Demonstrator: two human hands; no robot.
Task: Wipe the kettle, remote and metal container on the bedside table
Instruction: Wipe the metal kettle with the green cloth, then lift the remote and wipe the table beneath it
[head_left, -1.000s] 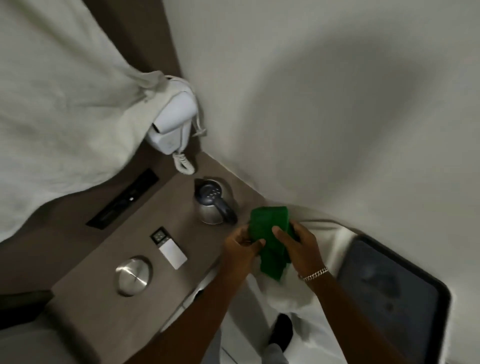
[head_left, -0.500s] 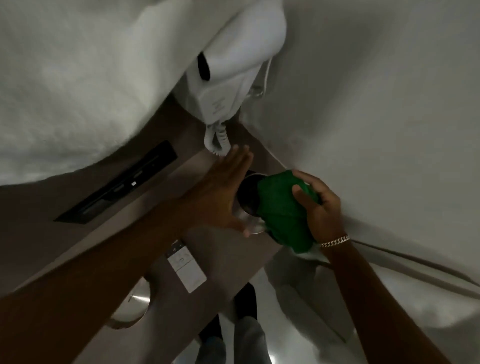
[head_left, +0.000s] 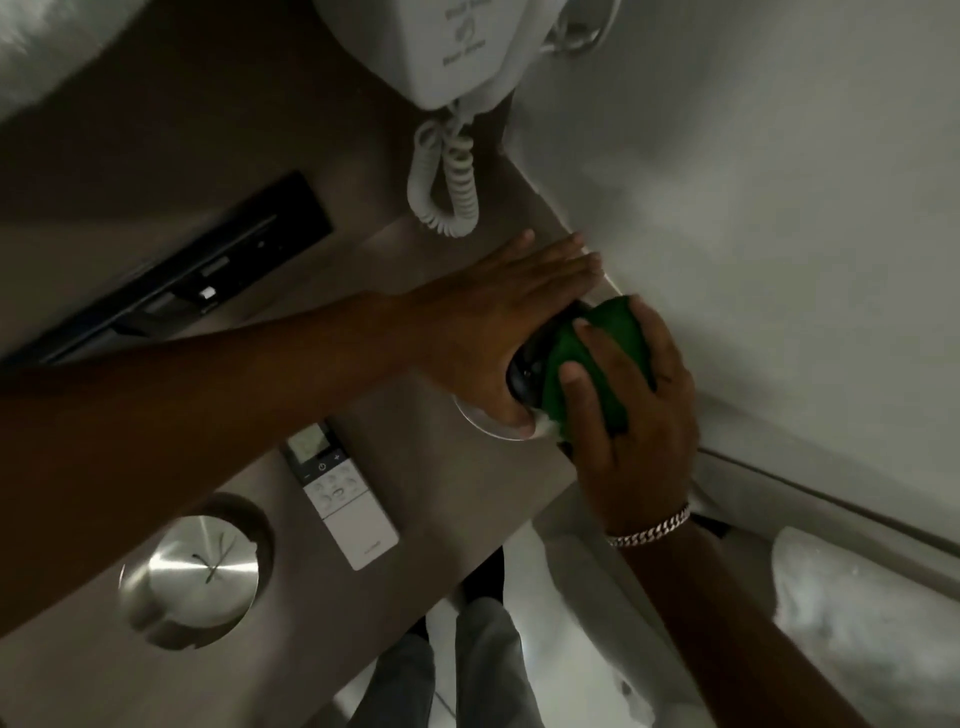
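Note:
The steel kettle (head_left: 524, 376) stands near the right edge of the brown bedside table (head_left: 447, 493), mostly hidden by both hands. My left hand (head_left: 493, 322) lies against its left side, fingers straight and pointing to the wall, thumb down the front. My right hand (head_left: 628, 410) presses a green cloth (head_left: 602, 353) onto the kettle's top and right side. The white remote (head_left: 345, 501) lies in the middle of the table. The round metal container (head_left: 195, 582) sits at the front left, partly under my left forearm.
A white wall phone (head_left: 447, 47) with a coiled cord (head_left: 447, 176) hangs above the table's back corner. A dark control panel (head_left: 208, 270) is set in the headboard at left. A white wall rises right beside the kettle. My legs and shoes (head_left: 478, 665) show below the table edge.
The view has come closer to the table. My left hand has moved from beside the kettle onto its side. My right hand has brought the green cloth down over the kettle's top.

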